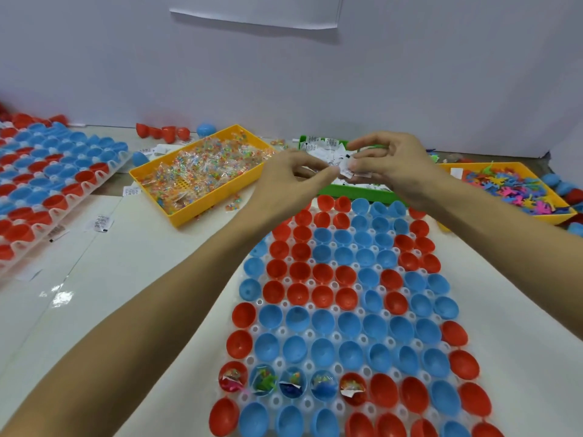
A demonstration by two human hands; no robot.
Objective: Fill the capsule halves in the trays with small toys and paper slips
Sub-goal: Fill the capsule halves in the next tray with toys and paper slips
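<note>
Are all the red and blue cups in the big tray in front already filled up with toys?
No, only five capsule halves in one row near the front of the tray hold toys and slips; the others look empty.

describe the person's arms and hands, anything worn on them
Both forearms are bare right down to the frame edge, with no sleeves in view. The left hand and right hand wear no gloves, and no rings, watch or bracelet are visible. Nails look short and unpainted.

A white table (pixel 132 279) bears two capsule trays (pixel 347 310) (pixel 47 184), yellow bins (pixel 202 171) (pixel 511 190), a green bin (pixel 356 193) and stray slips (pixel 102 223).
</note>
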